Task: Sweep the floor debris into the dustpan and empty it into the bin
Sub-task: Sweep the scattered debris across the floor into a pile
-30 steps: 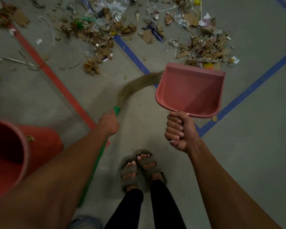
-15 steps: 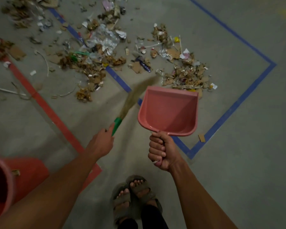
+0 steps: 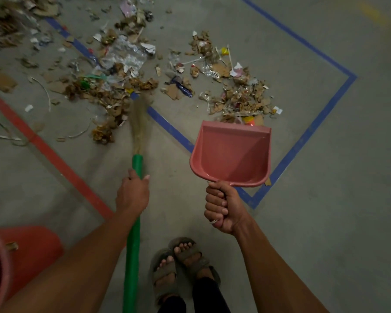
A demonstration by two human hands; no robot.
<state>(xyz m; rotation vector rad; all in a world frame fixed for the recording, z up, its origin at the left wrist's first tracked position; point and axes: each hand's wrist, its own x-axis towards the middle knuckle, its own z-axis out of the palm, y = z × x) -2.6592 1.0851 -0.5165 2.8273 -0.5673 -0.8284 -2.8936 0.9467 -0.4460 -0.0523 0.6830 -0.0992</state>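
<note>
The debris [image 3: 127, 86] lies scattered ahead of both hands, a long drift of cardboard scraps, foil and wrappers out past the left hand and a tighter heap [image 3: 242, 98] just beyond the right. The dustpan [image 3: 231, 152] is pink and, as far as I can see, has nothing in it — its open lip sits just short of that nearer heap, though whether it rests on the floor or hangs above it I cannot tell. The right hand [image 3: 221, 208] is fisted round the pan's handle. The left hand [image 3: 132, 193] is wrapped on the broom [image 3: 134, 199] near the top of its green shaft, with the straw head reaching forward to the edge of the left drift. Blue tape [image 3: 312, 129] and red tape [image 3: 54, 159] cross the floor around the mess. The bin [image 3: 0, 267] stands behind and outside the left arm, close by the person's side. To my eye the job has barely begun: nearly all the sweeping, the scooping and the tipping out are left to do.
</note>
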